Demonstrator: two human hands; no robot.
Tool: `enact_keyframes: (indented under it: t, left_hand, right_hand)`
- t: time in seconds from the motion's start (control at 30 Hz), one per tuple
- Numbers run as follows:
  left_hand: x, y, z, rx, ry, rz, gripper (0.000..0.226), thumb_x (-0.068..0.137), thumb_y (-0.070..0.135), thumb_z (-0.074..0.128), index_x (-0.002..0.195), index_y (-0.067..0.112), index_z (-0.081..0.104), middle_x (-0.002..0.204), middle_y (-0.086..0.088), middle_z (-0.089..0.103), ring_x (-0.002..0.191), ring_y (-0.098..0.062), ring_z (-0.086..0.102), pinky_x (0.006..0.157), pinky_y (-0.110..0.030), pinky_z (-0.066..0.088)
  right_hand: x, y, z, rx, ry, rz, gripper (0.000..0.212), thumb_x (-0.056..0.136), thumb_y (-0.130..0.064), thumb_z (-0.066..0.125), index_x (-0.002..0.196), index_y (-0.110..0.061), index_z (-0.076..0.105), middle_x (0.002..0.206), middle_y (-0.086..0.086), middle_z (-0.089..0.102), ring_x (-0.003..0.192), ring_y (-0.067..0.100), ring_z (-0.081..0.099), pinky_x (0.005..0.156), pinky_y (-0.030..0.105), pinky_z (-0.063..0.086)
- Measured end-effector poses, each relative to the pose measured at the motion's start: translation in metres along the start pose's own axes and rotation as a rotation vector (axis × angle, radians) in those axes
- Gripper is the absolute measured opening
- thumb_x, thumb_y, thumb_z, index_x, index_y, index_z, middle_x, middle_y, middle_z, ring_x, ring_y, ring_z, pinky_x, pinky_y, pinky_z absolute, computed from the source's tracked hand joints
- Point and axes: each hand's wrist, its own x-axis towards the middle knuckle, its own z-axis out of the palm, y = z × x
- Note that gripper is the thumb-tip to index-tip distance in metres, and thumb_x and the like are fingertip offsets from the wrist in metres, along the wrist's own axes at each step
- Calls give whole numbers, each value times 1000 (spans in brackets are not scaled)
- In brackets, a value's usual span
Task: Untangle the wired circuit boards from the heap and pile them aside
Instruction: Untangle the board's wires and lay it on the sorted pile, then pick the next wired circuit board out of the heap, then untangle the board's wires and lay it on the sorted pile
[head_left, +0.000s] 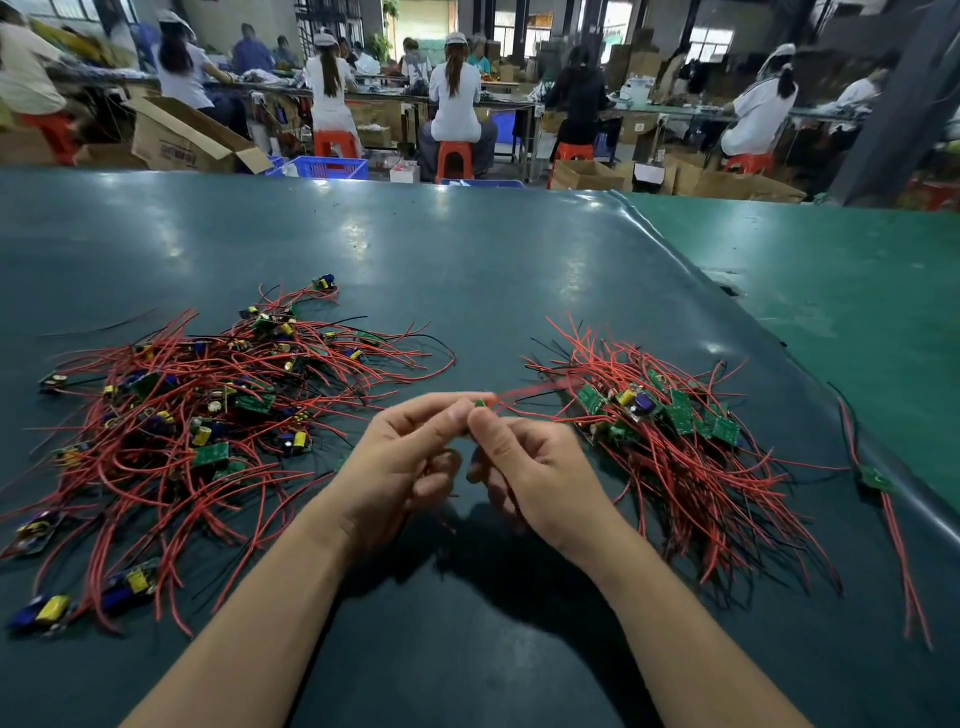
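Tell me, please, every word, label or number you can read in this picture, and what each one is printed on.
None can be read with certainty.
Open cardboard box behind the table: dark print on its side, too blurred to read.
Circuit boards in the tangled heap and in the sorted pile: any markings are too small to read.

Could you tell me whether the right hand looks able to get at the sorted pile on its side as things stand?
Probably yes: the right hand is beside the sorted pile, nothing between, though it pinches a board.
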Motion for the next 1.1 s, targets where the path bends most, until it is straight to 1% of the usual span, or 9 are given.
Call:
enact_keyframes:
  t: [0.17,0.3,0.43,0.57,0.7,0.8,0.9,1.0,1.1]
  left_hand:
    - [1,3,-7,120,-23,-43,33,82,40,58,103,24,77,67,12,61,38,-2,31,35,-12,16]
    - [1,4,-13,229,-58,-21,30,86,33,59,106,18,75,72,4,65,39,-5,32,38,-14,19]
    - [5,0,-12,162,-24,-57,38,82,34,62,110,9,59,74,-6,68,34,-7,30,37,-12,20]
    - [5,2,-17,432,56,-103,34,81,32,68,97,2,64,70,-11,71,33,-9,38,34,-14,27]
    - [6,4,-27,565,206,87,12,86,18,71,81,8,73,60,-4,66,36,-6,36,37,-14,28]
    - [9,4,-32,680,382,289,12,87,18,72,77,12,73,58,2,67,46,-2,50,49,-13,39]
    - [11,-1,-40,835,580,369,14,88,26,72,76,20,71,59,6,67,55,-2,57,58,-14,44]
    - [10,-5,-47,1037,787,393,22,90,36,69,76,19,69,59,9,62,58,-13,61,62,-26,48]
    - [6,-5,-46,1282,912,424,21,90,36,66,75,20,66,63,10,54,68,-29,60,61,-33,44]
  right_hand:
    - [1,2,-7,-23,-7,12,40,95,-41,58,69,-12,65,49,-1,51,37,12,40,38,20,32]
    - [2,7,-11,-438,55,-164,38,89,-46,56,81,-11,70,69,5,69,63,22,64,61,41,51]
    - [3,6,-8,-180,74,-146,14,87,-36,64,86,-23,69,68,-10,69,52,2,60,44,19,43]
    - [5,9,-18,-436,139,-163,15,88,-33,69,77,-23,70,65,-5,68,49,8,58,48,27,47]
    - [7,2,-22,-28,318,-93,4,92,-18,68,88,-18,69,70,6,73,47,18,64,38,23,45]
    - [9,-6,-26,225,473,-105,3,95,-11,62,95,-10,65,77,9,75,62,23,73,41,23,51]
    - [11,-12,-25,395,566,-156,4,97,-10,58,101,-8,60,85,10,76,71,26,75,45,24,53]
    - [11,-18,-29,567,694,-190,4,97,-8,59,95,-11,60,97,5,77,74,23,75,45,22,53]
    - [11,-21,-35,682,781,-104,13,97,-10,59,84,-12,59,108,3,75,75,22,75,46,19,52]
